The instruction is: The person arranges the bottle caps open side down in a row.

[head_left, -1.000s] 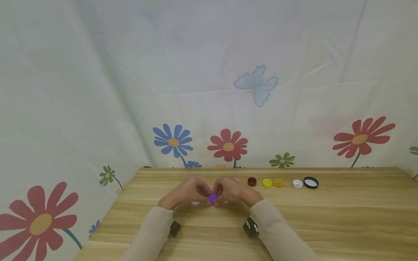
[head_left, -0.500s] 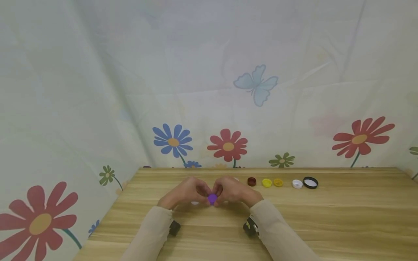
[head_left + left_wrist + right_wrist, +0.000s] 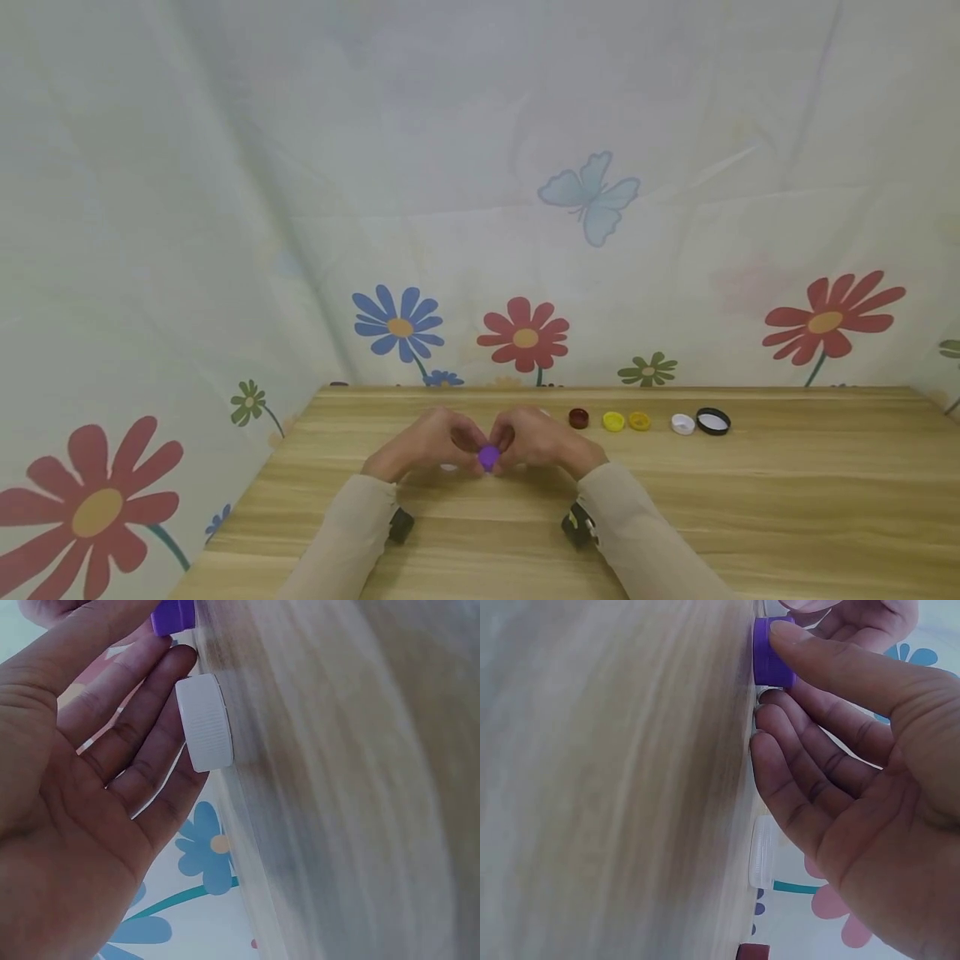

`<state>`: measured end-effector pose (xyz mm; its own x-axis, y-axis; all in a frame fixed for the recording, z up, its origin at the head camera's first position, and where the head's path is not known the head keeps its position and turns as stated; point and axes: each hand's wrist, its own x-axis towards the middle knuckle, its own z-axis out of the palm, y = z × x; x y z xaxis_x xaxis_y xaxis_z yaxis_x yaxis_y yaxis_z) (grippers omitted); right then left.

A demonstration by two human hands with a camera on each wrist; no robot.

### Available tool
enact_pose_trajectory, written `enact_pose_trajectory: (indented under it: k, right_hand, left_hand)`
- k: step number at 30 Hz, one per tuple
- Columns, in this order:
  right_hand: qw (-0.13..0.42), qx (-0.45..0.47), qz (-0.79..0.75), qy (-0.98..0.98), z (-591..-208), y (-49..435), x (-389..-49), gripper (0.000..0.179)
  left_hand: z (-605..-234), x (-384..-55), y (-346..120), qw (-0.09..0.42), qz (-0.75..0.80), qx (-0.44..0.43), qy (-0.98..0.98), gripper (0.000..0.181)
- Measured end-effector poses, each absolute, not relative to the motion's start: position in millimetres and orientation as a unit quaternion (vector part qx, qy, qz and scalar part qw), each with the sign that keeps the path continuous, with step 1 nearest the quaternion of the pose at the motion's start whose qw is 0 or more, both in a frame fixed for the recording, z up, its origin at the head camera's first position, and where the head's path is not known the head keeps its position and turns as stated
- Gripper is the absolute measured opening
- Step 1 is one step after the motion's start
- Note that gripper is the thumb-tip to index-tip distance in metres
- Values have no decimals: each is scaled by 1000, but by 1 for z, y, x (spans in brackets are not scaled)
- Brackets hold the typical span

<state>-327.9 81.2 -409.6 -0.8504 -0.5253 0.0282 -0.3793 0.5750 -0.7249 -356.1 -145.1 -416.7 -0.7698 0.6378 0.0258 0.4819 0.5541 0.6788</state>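
A purple bottle cap [image 3: 489,457] sits on the wooden table between my two hands. My left hand [image 3: 433,442] and right hand [image 3: 536,439] pinch it from opposite sides with thumb and fingertips. In the right wrist view, my right thumb lies against the ribbed side of the purple cap [image 3: 774,656], and the other fingers bend toward the table. Close beside my left fingers stands a white ribbed cap [image 3: 204,724], which in the head view is mostly covered by that hand. Part of the purple cap [image 3: 174,615] shows at the top of the left wrist view.
Behind my right hand, a row of caps runs rightward: dark red [image 3: 578,418], yellow [image 3: 613,422], orange-yellow [image 3: 639,421], white [image 3: 682,424] and a larger black-rimmed one [image 3: 713,422]. A whitish cap [image 3: 762,853] is partly hidden. A flowered cloth [image 3: 480,208] hangs along the table's back edge.
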Motion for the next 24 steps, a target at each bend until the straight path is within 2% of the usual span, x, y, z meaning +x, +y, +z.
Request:
enact_pose_trajectory:
  k: [9,24]
  right_hand:
    - [74,-263,-378,885,-410,85,-327,24]
    - [48,-258,-398,879,-410,94,-327,24]
  left_hand:
    - [-416,-354,-143,120,357,301,876,26]
    - [-417,-353,-129,90,383,293,871,29]
